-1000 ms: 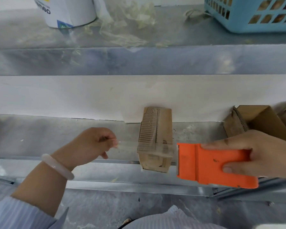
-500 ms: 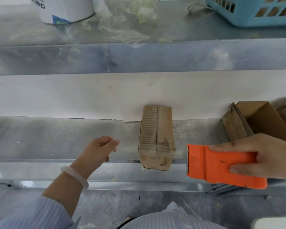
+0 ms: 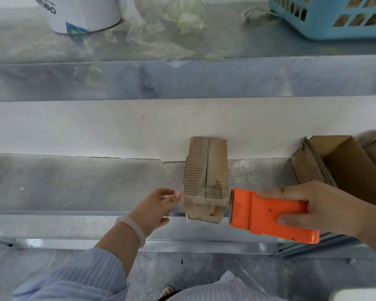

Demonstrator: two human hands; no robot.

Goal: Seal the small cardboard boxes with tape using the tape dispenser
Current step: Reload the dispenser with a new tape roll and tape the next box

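Note:
A small brown cardboard box (image 3: 206, 179) stands on the metal shelf (image 3: 74, 183), leaning back against the white wall. A band of clear tape runs across its lower front. My left hand (image 3: 159, 207) reaches from the left, fingers extended, fingertips touching the box's left edge at the tape band. My right hand (image 3: 321, 207) grips an orange tape dispenser (image 3: 269, 213), whose toothed blade end sits against the box's right edge.
More open cardboard boxes (image 3: 345, 168) lean at the right end of the shelf. On the upper shelf stand a white bucket (image 3: 83, 11), crumpled clear plastic (image 3: 165, 29) and a blue basket (image 3: 334, 16). Grey floor lies below.
The stretched strip of tape my left hand pinched now lies on the box. My left hand moved right to the box's edge, and the dispenser moved back against its right side.

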